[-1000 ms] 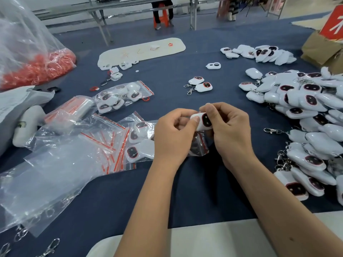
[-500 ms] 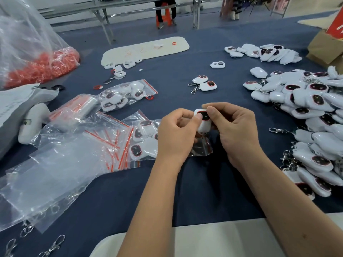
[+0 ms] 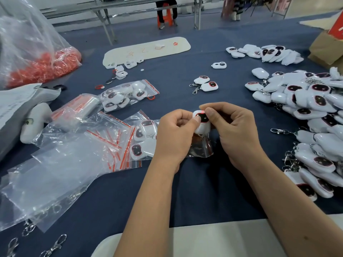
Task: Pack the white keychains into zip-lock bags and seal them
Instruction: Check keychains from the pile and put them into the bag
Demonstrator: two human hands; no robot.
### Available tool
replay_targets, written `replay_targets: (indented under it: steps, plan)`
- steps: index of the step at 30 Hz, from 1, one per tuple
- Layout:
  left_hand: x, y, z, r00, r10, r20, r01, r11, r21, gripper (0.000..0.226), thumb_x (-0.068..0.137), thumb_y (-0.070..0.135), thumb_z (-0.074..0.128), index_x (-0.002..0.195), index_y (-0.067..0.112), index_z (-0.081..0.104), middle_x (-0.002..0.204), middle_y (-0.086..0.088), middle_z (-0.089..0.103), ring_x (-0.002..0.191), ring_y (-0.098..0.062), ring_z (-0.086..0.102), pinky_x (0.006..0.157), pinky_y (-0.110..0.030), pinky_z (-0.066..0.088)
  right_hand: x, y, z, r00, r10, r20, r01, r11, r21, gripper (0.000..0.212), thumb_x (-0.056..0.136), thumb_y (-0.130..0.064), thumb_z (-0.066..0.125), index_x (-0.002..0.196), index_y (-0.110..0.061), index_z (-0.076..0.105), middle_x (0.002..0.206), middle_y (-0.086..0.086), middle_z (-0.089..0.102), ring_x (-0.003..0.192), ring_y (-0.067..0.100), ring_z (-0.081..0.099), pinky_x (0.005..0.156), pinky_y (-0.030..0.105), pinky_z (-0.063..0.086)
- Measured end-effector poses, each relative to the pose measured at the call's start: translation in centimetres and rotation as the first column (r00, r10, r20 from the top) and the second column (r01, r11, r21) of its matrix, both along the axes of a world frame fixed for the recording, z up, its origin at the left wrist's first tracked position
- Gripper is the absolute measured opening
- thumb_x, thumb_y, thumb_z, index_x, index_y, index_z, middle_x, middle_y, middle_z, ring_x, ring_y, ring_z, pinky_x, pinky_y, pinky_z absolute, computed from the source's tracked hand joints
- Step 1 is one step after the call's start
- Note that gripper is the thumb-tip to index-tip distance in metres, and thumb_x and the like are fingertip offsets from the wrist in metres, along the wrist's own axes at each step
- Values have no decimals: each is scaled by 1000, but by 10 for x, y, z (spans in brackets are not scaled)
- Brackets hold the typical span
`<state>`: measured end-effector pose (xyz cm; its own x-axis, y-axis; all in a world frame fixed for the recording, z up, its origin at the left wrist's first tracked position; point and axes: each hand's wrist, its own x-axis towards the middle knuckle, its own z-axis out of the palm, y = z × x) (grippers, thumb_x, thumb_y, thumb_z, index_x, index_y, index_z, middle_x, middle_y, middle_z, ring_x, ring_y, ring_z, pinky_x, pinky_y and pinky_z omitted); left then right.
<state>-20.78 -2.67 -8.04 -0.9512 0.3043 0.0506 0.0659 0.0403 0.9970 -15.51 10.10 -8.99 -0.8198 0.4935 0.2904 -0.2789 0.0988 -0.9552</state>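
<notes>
White glossy plastic, a keychain with a dark red-rimmed face, is pinched upright between the fingers of the left hand and right hand, just above a small clear zip-lock bag on the navy cloth worktop. The step looks like loading. Next it must slide into the bag's mouth, then the strip is pressed shut.

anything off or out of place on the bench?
Nothing damaged or spilled. One oddity: a white keychain shell lies alone mid-table with empty cutouts, unlike the finished pile. Both hands, left hand and right hand, pinch one keychain.
</notes>
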Motion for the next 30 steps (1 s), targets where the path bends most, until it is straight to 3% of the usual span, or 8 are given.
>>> replay_targets:
  steps: [5, 8, 13, 20, 27, 30]
  plan:
    - [1, 3, -1, 997, 74, -26, -74, 997, 10, 10, 95, 15, 72, 88, 8, 74, 81, -16, 74, 71, -23, 69, 72, -43, 62, 0, -3, -1, 999, -7, 50, 6, 1000, 22, 14, 103, -17, 65, 108, -21, 78, 98, -5, 80, 92, 11, 76, 80, 23, 58]
    - [0, 4, -2, 995, 91, -46, -91, 996, 1, 9, 95, 18, 72, 90, 11, 75, 80, -9, 75, 77, -26, 73, 72, -42, 64, 1, -5, 0, 997, 18, 73, -21, 999, 47, 15, 103, -16, 66, 105, -23, 80, 96, -7, 80, 90, 10, 76, 75, 19, 57]
    - [1, 5, -3, 994, 62, -85, -65, 997, -39, 8, 96, 17, 71, 93, 11, 74, 82, -7, 75, 80, -25, 74, 62, -27, 60, 1, -3, 2, 995, -26, 95, 24, 999, 24, 16, 100, -11, 69, 98, -23, 80, 88, -5, 80, 80, 9, 75, 68, 18, 56]
    - [2, 5, -1, 998, 29, -64, -33, 998, -53, 9, 97, 15, 70, 94, 7, 74, 87, -14, 75, 84, -32, 74, 76, -46, 65, 1, -2, 0, 992, -21, 124, 18, 999, 30, 17, 100, -11, 68, 96, -23, 80, 88, -5, 80, 82, 11, 76, 70, 21, 59]
    - [2, 5, -2, 997, 34, -76, -39, 997, -66, 8, 96, 17, 71, 91, 11, 73, 83, -13, 75, 82, -33, 74, 79, -52, 63, 1, -1, 1, 991, -3, 133, -5, 998, 57, 20, 100, -10, 66, 94, -25, 78, 85, -7, 79, 77, 5, 74, 67, 16, 55]
    - [2, 6, -4, 992, 72, -106, -80, 995, -68, 7, 95, 18, 72, 90, 14, 74, 84, -3, 75, 78, -23, 75, 78, -50, 64, 1, -1, 2, 991, 26, 133, -29, 999, 20, 18, 101, -11, 66, 99, -24, 78, 90, -5, 80, 82, 10, 76, 70, 20, 58]
